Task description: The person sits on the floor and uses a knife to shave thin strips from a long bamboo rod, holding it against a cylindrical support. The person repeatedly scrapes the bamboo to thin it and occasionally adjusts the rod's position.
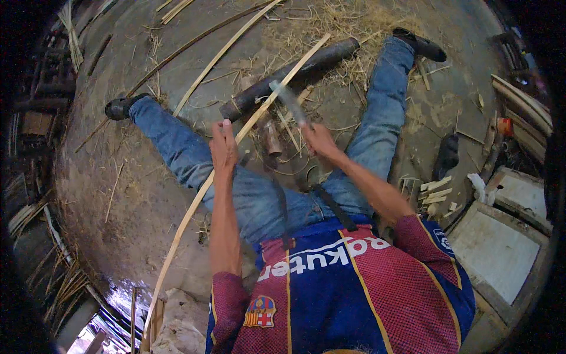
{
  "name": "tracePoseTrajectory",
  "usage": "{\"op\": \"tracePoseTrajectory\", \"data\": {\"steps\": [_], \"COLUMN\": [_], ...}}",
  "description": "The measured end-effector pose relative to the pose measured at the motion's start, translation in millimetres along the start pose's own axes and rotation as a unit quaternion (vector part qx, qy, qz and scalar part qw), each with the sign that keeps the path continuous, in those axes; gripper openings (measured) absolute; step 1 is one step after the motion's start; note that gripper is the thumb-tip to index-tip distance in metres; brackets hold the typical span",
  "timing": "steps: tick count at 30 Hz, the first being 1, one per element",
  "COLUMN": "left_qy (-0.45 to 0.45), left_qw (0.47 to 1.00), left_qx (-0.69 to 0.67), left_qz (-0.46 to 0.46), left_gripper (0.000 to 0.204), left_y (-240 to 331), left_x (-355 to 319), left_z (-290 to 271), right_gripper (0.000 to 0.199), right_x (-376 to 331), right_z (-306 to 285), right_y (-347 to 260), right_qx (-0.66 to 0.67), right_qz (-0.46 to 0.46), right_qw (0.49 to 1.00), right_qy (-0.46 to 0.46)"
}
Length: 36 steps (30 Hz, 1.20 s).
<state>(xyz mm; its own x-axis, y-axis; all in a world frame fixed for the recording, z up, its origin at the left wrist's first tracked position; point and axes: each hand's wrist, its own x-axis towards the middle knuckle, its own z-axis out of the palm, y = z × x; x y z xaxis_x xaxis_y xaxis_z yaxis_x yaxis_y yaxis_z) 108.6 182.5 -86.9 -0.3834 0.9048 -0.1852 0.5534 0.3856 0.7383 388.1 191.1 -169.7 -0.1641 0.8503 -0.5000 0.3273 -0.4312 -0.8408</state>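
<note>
A long pale bamboo strip (277,91) runs slantwise from the lower left, beneath my left forearm, and across a dark round log (330,59) on the floor. My left hand (224,147) is closed at the strip's side just before the log, thumb up; its fingertips are partly hidden. In my right hand (320,140) is a knife (289,100), its grey blade smeared by motion. The blade's tip end reaches the strip over the log. Under the log, between my legs, lies a shorter brown wooden piece (270,138).
My legs stretch out to both sides of the log. Another bamboo strip (224,59) and a thin brown pole (177,53) lie at the far left. Shavings (336,26) litter the floor beyond the log. Short split pieces (436,192) and a framed panel (495,251) lie at right.
</note>
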Motion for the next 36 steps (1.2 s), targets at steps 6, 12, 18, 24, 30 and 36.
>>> {"op": "tracePoseTrajectory", "data": {"steps": [6,12,18,24,30,36], "left_qy": [-0.019,-0.043,-0.051,-0.084,-0.118,-0.127], "left_qw": [0.998,0.991,0.979,0.989,0.991,0.991], "left_qx": [-0.041,-0.098,-0.157,-0.078,0.041,0.030], "left_qz": [-0.043,-0.083,-0.119,-0.098,0.046,0.031], "left_gripper": [0.055,0.064,0.069,0.060,0.045,0.044], "left_y": [-7.9,-9.3,-11.9,4.3,-0.1,-0.9], "left_x": [5.8,22.5,22.8,17.4,18.4,16.5], "left_z": [-1.9,2.1,0.9,-5.9,2.7,-1.2], "right_gripper": [0.060,0.064,0.060,0.056,0.064,0.072], "right_x": [-9.7,-22.6,-18.6,17.5,59.7,31.9], "right_z": [6.9,11.9,14.2,-4.6,-46.4,-23.4], "right_y": [-7.5,-24.4,-13.2,-8.9,12.2,5.3], "right_qx": [-0.006,-0.161,-0.050,0.074,-0.021,-0.012], "right_qz": [0.015,-0.105,0.003,0.027,0.025,0.030], "right_qw": [1.000,0.981,0.994,0.996,0.997,0.999], "right_qy": [-0.018,-0.013,-0.093,0.040,0.074,0.023]}}
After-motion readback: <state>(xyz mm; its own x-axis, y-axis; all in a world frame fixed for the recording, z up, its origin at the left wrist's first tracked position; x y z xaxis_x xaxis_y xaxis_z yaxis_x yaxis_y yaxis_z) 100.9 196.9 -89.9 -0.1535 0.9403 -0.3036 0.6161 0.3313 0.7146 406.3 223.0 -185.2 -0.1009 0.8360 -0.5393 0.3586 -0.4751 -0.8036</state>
